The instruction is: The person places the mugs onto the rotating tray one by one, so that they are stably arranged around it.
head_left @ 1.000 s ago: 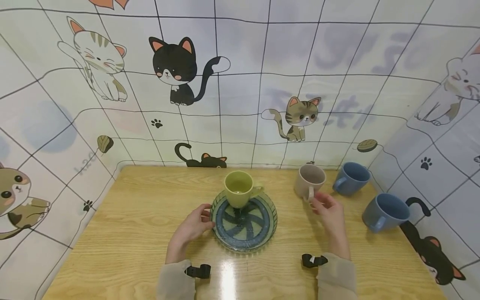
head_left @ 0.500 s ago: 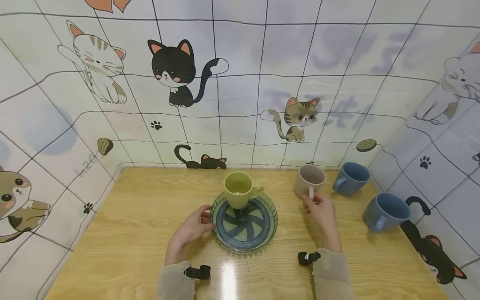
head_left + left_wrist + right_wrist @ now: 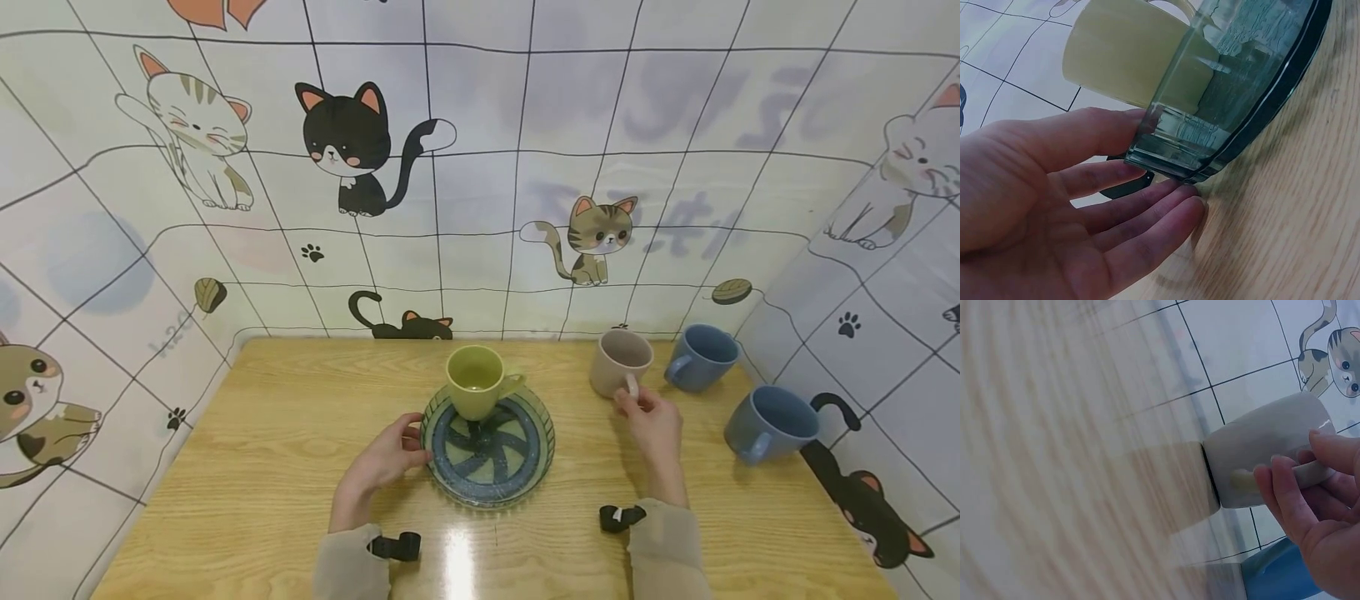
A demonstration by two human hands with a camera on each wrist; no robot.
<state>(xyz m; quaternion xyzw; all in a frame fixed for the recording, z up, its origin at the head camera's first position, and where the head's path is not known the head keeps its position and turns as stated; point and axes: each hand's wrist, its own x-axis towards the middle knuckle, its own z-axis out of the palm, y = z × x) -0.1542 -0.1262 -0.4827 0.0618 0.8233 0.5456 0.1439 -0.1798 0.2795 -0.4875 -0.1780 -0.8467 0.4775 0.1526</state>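
Note:
A round glass plate (image 3: pixel 486 492) with a blue-green swirl pattern lies mid-table, and a yellow-green mug (image 3: pixel 475 383) stands upright on its far part. At the plate's left rim is my left hand (image 3: pixel 386 454). In the left wrist view its thumb touches the glass wall (image 3: pixel 1172 140), with the other fingers by the lower edge near the table. My right hand (image 3: pixel 656 425) pinches the handle (image 3: pixel 1313 473) of a pinkish-beige mug (image 3: pixel 618 362). That mug is upright at the back right; the fingers partly cover its handle.
Two blue mugs stand to the right: one blue mug (image 3: pixel 701 358) beside the beige one, the other blue mug (image 3: pixel 772 425) nearer the right edge. A cat-printed cloth (image 3: pixel 487 192) surrounds the wooden table (image 3: pixel 247 500) at the back and sides.
My right hand moved left onto the beige mug's handle and took hold of it. The handle has shifted slightly to the right. The left hand stays at the plate.

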